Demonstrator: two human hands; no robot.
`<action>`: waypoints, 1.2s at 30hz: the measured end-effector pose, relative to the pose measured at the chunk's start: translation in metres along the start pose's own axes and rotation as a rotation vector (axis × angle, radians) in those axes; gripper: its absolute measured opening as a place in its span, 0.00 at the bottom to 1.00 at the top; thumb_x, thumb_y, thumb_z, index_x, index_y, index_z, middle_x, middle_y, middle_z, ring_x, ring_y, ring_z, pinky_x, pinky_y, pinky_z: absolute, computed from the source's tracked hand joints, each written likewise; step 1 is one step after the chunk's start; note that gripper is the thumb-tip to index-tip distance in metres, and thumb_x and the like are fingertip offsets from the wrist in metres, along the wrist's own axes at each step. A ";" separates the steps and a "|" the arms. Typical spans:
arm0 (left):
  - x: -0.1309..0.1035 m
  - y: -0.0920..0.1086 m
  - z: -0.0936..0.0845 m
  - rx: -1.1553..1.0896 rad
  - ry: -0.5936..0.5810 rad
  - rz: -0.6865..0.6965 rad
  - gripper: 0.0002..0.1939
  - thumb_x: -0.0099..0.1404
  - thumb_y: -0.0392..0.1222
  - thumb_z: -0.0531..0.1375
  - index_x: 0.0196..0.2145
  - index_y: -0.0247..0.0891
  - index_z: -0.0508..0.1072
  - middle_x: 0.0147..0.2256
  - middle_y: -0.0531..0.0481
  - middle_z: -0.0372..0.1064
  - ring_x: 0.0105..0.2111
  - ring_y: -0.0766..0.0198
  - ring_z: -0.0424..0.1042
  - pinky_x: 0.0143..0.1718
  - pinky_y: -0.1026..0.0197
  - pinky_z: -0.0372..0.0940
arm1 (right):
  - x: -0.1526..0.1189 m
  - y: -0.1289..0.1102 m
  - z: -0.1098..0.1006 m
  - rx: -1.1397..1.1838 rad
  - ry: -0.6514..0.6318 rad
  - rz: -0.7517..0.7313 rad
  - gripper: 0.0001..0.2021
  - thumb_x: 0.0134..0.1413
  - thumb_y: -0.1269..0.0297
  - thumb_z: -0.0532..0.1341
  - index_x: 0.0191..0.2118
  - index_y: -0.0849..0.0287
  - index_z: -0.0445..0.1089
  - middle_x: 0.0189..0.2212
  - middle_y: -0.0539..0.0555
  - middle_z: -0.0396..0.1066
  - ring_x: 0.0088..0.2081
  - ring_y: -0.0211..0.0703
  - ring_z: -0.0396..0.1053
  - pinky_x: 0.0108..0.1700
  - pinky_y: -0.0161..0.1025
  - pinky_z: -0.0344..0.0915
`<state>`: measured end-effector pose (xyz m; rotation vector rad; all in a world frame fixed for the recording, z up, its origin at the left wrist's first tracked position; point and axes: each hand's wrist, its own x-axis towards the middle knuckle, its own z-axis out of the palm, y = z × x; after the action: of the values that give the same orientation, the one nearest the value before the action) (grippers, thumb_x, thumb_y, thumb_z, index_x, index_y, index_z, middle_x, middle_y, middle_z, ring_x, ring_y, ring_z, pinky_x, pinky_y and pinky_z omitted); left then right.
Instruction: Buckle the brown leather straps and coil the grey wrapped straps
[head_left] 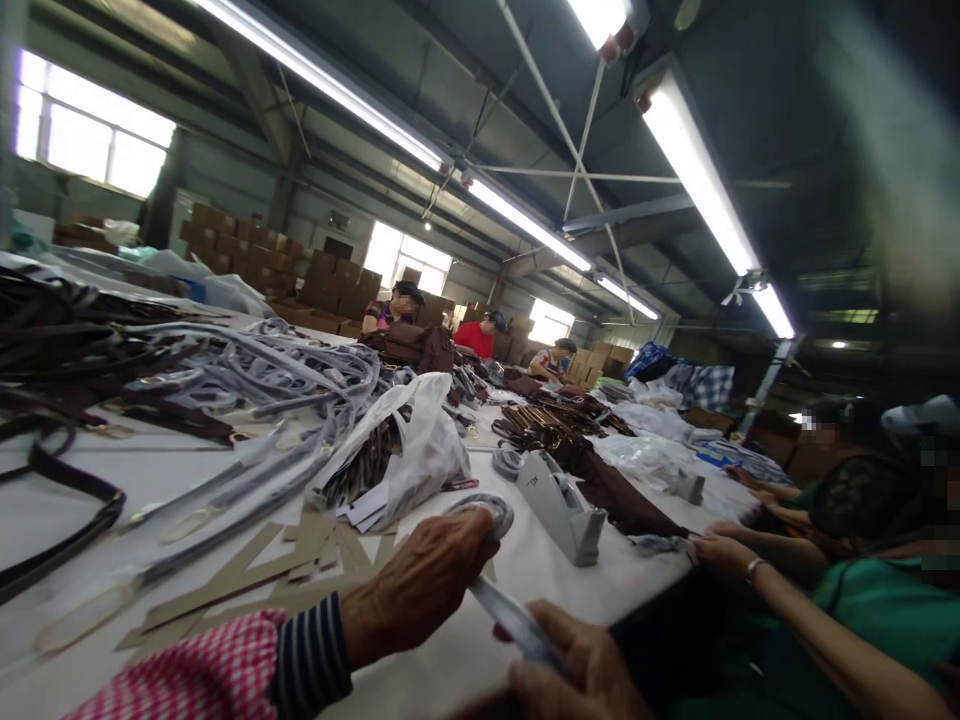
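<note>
My left hand [424, 580], in a striped cuff and pink checked sleeve, is closed on a coiled strap [504, 514] in clear plastic wrap. The coil shows above its thumb and fingertips. From there a straight length of the wrapped strap runs down to my right hand [574, 655], low in the view and somewhat blurred, whose fingers are closed around it. Just beyond the hands stands a grey tape dispenser [559, 505] on the white table [480, 470]. Another small wrapped coil [508, 462] lies beside the dispenser.
Flat cardboard strips [225, 585] and long wrapped straps [247, 520] lie at left. Behind them are a plastic bag of strips [420, 435], heaped straps [285, 365] and dark brown straps [67, 480]. At right, a co-worker's hands [724, 560] hold brown material [615, 490].
</note>
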<state>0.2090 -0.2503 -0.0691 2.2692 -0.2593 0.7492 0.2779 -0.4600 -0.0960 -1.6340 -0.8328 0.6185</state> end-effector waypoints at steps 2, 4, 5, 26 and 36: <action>-0.004 0.003 0.004 0.017 -0.095 0.010 0.14 0.75 0.48 0.51 0.32 0.41 0.65 0.28 0.53 0.63 0.26 0.63 0.58 0.32 0.59 0.55 | 0.008 -0.026 -0.031 -0.017 0.071 -0.008 0.29 0.47 0.41 0.72 0.45 0.62 0.75 0.20 0.45 0.63 0.18 0.31 0.50 0.22 0.32 0.47; -0.006 0.013 0.008 -0.132 -0.186 -0.065 0.18 0.74 0.55 0.52 0.32 0.40 0.67 0.27 0.52 0.65 0.26 0.63 0.61 0.31 0.61 0.56 | 0.024 -0.044 -0.054 -0.147 0.204 -0.149 0.23 0.45 0.48 0.75 0.40 0.62 0.76 0.22 0.46 0.65 0.22 0.34 0.57 0.25 0.33 0.52; -0.006 0.018 0.011 -0.262 -0.223 -0.131 0.21 0.73 0.58 0.52 0.32 0.40 0.68 0.26 0.52 0.66 0.25 0.64 0.62 0.29 0.62 0.57 | 0.034 -0.049 -0.059 -0.216 0.252 -0.225 0.21 0.45 0.49 0.75 0.36 0.61 0.77 0.23 0.48 0.67 0.25 0.37 0.60 0.28 0.34 0.56; 0.015 0.059 -0.040 -1.309 0.126 -0.334 0.14 0.72 0.43 0.58 0.46 0.28 0.75 0.37 0.41 0.75 0.32 0.64 0.73 0.38 0.61 0.70 | 0.027 0.037 0.058 0.383 0.001 -0.096 0.33 0.56 0.32 0.63 0.41 0.64 0.74 0.15 0.44 0.60 0.15 0.30 0.51 0.19 0.30 0.47; -0.007 -0.001 0.007 0.205 -0.050 0.392 0.07 0.76 0.37 0.51 0.37 0.40 0.62 0.30 0.52 0.67 0.26 0.63 0.61 0.28 0.58 0.53 | 0.019 0.033 0.032 0.417 -0.359 0.065 0.35 0.59 0.36 0.61 0.46 0.71 0.78 0.19 0.52 0.70 0.13 0.30 0.57 0.17 0.28 0.51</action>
<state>0.2062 -0.2547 -0.0774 2.4640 -0.6939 0.9543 0.2708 -0.4293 -0.1347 -1.1895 -0.8395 1.0762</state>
